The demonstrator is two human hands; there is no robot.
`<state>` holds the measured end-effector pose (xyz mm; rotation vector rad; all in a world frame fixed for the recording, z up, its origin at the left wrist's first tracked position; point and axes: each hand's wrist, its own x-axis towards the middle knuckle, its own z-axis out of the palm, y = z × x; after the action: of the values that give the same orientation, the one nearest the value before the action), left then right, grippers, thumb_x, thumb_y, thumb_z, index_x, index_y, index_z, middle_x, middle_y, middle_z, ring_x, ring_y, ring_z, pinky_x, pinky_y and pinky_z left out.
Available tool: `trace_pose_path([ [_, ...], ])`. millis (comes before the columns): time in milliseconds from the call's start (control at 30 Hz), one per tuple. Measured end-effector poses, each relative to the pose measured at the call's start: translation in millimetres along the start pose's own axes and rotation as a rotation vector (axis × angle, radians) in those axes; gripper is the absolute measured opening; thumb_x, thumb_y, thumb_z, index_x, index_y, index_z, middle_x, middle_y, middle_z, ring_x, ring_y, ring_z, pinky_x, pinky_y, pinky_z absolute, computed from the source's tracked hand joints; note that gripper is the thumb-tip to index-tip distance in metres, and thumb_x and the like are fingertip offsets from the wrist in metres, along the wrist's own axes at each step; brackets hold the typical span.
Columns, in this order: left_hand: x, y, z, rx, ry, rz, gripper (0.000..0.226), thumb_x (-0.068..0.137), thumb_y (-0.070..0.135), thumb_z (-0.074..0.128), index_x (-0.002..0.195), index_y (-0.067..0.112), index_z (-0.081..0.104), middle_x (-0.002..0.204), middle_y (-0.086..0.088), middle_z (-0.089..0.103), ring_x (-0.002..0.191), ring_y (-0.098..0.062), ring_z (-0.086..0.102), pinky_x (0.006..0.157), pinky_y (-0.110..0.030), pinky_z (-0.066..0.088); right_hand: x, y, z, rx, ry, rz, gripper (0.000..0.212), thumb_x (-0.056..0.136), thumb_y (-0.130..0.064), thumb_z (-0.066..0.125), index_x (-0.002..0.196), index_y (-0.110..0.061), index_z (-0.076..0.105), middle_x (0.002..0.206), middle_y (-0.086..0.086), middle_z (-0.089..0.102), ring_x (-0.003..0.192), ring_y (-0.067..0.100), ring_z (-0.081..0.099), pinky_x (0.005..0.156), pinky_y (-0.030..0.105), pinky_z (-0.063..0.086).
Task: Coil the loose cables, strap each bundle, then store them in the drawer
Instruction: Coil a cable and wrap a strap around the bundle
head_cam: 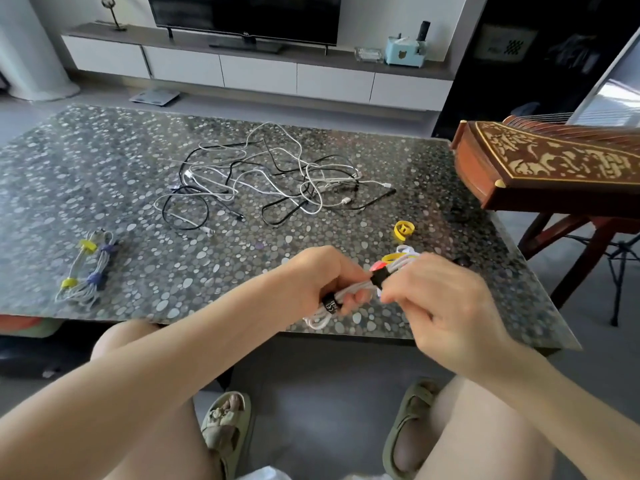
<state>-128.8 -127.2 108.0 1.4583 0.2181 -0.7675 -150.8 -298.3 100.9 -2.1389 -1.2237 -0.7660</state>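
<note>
Gripping a coiled white cable (358,291) between both hands, the person holds it low over the near edge of the table (104,168). The left hand (325,275) is curled round the bundle's middle, just beside a black strap (329,305) that is wrapped on. The right hand (446,306) pinches at a second black strap (378,277) with thumb and fingertips, probably pressing its end closed.

The bundle looks light and soft, but springy. The loops will likely fan apart wherever nothing binds them, and the smooth sheath may let strands slide past one another. The best hold seems to be across all the strands at once, close to the strap being fastened, so the free loop hanging below the left hand stays gathered.

Just beyond the right hand's knuckles lie some coloured straps (393,257), and a little further out sits a yellow strap (403,231) rolled into a ring. Well beyond the left hand sprawls the tangle of loose cables (270,178), black and white, and limp enough to snag when one is drawn out. Far to the left of the left hand rest two strapped bundles (86,268). No drawer is in view.
</note>
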Motion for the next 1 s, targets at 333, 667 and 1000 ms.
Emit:
trace_pose_path([
  [333,-0.7,-0.5,-0.3,-0.102,-0.171,0.094,0.028,0.081,0.016,0.056,0.054,0.011,0.058,0.048,-0.005,0.048,0.040,-0.013,0.035,0.047,-0.023,0.029,-30.8,9.7,10.2,-0.340,0.050,-0.356,0.018,0.094,0.004,0.046,0.080,-0.003,0.056,0.076,0.021,0.067,0.056,0.028,0.055,0.058,0.036,0.046],
  [667,-11.7,9.7,-9.5,0.182,0.200,0.606,0.033,0.088,0.012,0.064,0.056,0.016,0.058,0.053,-0.004,0.059,0.049,-0.014,0.047,0.051,-0.018,0.038,-49.1,7.9,20.7,-0.064,0.196,0.427,0.012,0.087,-0.008,0.058,0.082,-0.010,0.068,0.078,-0.003,0.070,0.073,0.013,0.061,0.067,0.027,0.048],
  [1000,-32.2,15.4,-14.3,1.200,0.389,1.410,0.025,0.085,0.019,0.064,0.066,0.003,0.060,0.054,-0.002,0.055,0.048,-0.019,0.048,0.051,-0.024,0.038,12.6,35.3,18.1,1.623,-0.383,1.256,0.067,0.071,-0.073,0.058,0.074,-0.007,0.072,0.070,0.011,0.068,0.060,0.021,0.060,0.055,0.029,0.047],
])
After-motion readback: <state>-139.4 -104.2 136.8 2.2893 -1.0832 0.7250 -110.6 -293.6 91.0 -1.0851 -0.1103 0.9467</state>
